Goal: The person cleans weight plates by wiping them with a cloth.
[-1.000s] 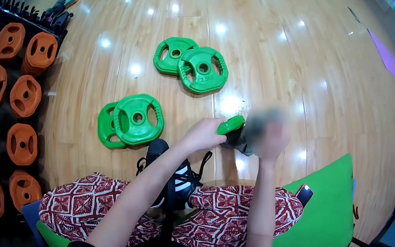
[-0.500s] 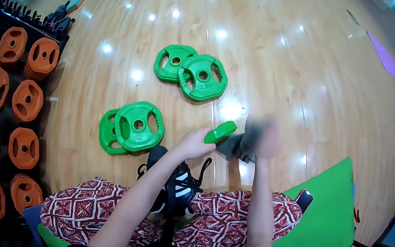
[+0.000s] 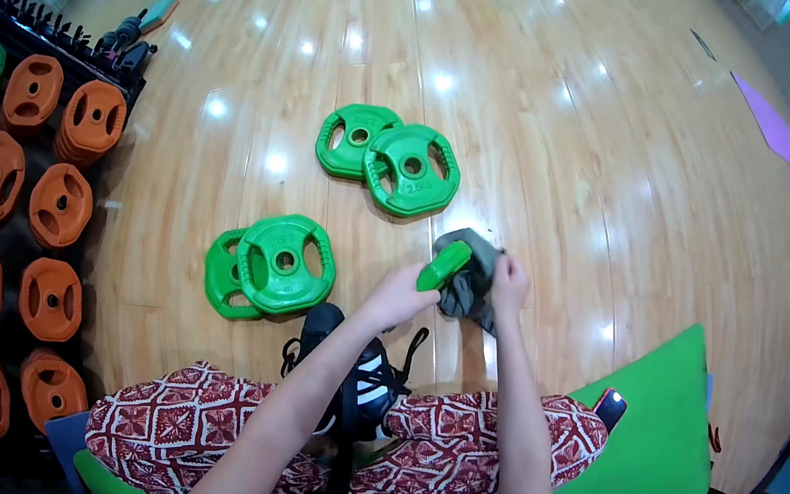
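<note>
My left hand (image 3: 404,294) is closed around the near end of a green weight plate (image 3: 445,265), held edge-on above the floor. A dark grey cloth (image 3: 483,255) hangs behind and beside this plate, pinched in the fingers of my right hand (image 3: 511,286). Part of the cloth is hidden by the plate. Left of my hands, a green plate (image 3: 254,277) overlaps another green plate (image 3: 221,285) on the floor. Farther forward lies a second overlapping pair, the front green plate (image 3: 402,194) partly covering the rear green plate (image 3: 336,154).
A rack at the left holds several orange plates (image 3: 60,225) and dumbbells (image 3: 127,32). My legs are crossed on a green mat (image 3: 646,434), with a black shoe (image 3: 366,379) between them. A phone (image 3: 611,407) lies by my right knee. A purple mat (image 3: 768,123) is far right.
My right hand, blurred before, has come left and nearer the green plate with the cloth. The cloth now spreads up behind the plate. My left hand keeps its grip.
</note>
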The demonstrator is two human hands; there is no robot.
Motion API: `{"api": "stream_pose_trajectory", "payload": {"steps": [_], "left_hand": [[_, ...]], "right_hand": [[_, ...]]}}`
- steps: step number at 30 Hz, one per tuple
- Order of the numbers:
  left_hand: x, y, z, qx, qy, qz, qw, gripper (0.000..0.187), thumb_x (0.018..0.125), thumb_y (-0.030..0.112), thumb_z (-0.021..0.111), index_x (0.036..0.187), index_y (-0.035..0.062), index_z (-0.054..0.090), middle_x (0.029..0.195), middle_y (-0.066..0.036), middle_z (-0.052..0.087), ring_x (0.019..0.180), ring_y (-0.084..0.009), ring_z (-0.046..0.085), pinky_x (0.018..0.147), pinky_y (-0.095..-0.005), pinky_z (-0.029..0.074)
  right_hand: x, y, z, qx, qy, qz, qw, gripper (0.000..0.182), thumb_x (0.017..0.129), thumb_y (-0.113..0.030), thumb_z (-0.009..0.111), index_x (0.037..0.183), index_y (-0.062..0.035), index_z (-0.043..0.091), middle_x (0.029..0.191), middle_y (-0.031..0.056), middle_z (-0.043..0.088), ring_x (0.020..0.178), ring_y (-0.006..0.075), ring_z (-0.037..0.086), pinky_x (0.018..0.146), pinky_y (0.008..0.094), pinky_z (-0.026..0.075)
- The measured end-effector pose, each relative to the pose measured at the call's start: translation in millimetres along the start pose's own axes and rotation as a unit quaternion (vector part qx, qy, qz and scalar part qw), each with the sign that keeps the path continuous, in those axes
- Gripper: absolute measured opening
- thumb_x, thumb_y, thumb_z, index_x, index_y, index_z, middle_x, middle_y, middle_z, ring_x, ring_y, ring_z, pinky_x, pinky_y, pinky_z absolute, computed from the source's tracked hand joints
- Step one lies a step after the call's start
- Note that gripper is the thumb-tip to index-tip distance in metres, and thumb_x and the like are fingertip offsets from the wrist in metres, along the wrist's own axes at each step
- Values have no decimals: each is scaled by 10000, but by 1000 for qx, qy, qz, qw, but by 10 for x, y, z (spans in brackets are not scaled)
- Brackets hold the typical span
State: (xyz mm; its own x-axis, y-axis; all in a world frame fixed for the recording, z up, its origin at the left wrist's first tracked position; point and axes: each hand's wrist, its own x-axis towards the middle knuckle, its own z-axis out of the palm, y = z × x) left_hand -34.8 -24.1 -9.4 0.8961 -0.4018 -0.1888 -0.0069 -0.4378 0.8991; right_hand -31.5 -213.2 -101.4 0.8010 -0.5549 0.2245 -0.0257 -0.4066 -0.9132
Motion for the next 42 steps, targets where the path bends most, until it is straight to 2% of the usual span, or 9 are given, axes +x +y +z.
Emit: {"api": "stream_pose_trajectory", "payload": {"steps": [5, 9, 13, 15, 22, 25, 30, 37, 42], "left_hand": [[74, -107, -46, -48, -30, -78, 995, 327, 698, 141, 574, 988, -3, 531, 723, -56, 577, 617, -134, 533, 581, -274, 440], [87, -159, -38, -68, -12, -41, 997, 280, 708, 118, 568, 962, 3, 535, 669, -30, 547, 533, -98, 496, 498, -244, 408], [97, -147, -133, -126, -21, -133, 983, 228, 683, 131, 563, 866, -3, 541, 619, -57, 547, 533, -139, 525, 497, -274, 415], [42, -193, -132, -192, 14, -103, 976, 145, 692, 98, 545, 801, 4, 527, 554, -11, 492, 457, -101, 469, 430, -246, 367], [17, -387, -360, -331, 104, -201, 916, 54, 739, 57, 498, 696, 72, 469, 501, 30, 399, 393, -67, 373, 375, -216, 301], [28, -455, -430, -370, 124, -216, 895, 99, 750, 49, 469, 672, 100, 435, 493, 39, 364, 382, -69, 342, 361, -215, 285], [-4, -516, -464, -405, 156, -237, 869, 149, 759, 64, 440, 627, 113, 390, 489, 35, 343, 377, -68, 315, 360, -202, 265], [-14, -521, -404, -407, 152, -224, 872, 92, 766, 75, 447, 676, 92, 432, 495, 21, 369, 381, -83, 324, 361, -226, 269], [-124, -492, -359, -458, 192, -266, 826, 94, 762, 93, 449, 677, 115, 416, 496, 30, 349, 398, -86, 330, 385, -222, 288]], "right_hand": [[-24, -931, -197, 130, 36, -6, 991, 256, 825, -101, 477, 610, -24, 363, 557, 18, 310, 514, 92, 310, 459, 254, 275], [-122, -1228, 0, 74, -86, -206, 972, 195, 778, -83, 497, 624, -9, 405, 585, 130, 422, 510, 267, 459, 479, 338, 360], [-140, -469, 380, -26, -60, -66, 996, 197, 805, -160, 481, 675, -13, 456, 617, 189, 472, 581, 359, 494, 503, 403, 376], [-229, 114, 465, -88, -120, 68, 987, 221, 826, -184, 459, 684, -16, 473, 616, 203, 465, 564, 338, 493, 508, 395, 374], [-59, -882, 256, 223, 28, -3, 974, 245, 826, -117, 486, 632, -6, 386, 543, 26, 301, 526, 77, 303, 455, 250, 282], [-130, -1181, 352, 133, -41, -88, 986, 250, 799, -160, 510, 630, -11, 402, 559, 123, 398, 492, 244, 422, 466, 332, 330], [-581, -593, 1039, 11, -149, -208, 967, 165, 765, -162, 509, 677, -35, 452, 625, 151, 494, 608, 326, 518, 530, 399, 407], [-208, -309, 875, -150, -267, 35, 951, 262, 809, -281, 422, 772, -44, 528, 763, 180, 581, 726, 358, 555, 619, 453, 430], [-47, -358, 474, 80, -136, 101, 982, 269, 802, -245, 481, 717, 9, 506, 630, 185, 520, 554, 292, 514, 516, 354, 383]]}}
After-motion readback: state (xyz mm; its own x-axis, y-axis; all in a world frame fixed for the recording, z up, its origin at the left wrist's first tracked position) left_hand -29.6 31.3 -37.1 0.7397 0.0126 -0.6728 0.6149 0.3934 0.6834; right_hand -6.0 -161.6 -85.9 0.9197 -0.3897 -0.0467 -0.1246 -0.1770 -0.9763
